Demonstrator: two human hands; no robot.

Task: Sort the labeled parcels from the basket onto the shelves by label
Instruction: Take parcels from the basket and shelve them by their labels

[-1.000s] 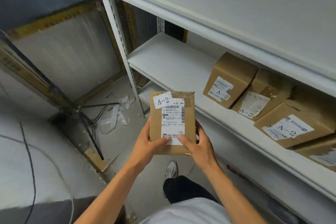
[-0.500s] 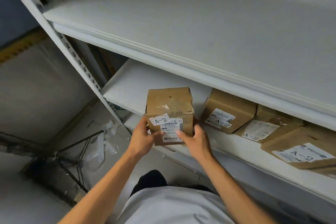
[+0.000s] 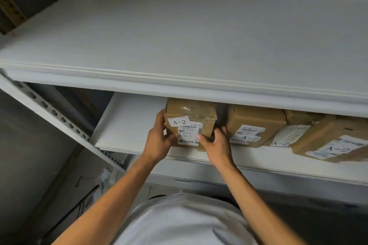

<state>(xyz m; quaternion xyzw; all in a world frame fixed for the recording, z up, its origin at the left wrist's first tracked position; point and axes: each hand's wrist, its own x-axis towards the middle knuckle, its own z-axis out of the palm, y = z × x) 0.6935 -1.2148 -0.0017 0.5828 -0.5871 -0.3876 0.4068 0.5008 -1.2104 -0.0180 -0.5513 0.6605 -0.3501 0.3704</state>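
While both hands, left hand (image 3: 159,141) and right hand (image 3: 216,142), grip the A-2 parcel (image 3: 190,120) at the shelf (image 3: 129,125) front edge, it risks jamming against the neighbouring box (image 3: 255,123) if pushed askew.

Matt brown cardboard parcel (image 3: 190,117), glossy tape; matt white shelf (image 3: 127,125)

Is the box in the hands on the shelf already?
Yes, apparently: the held parcel sits on the shelf, left hand and right hand gripping it.
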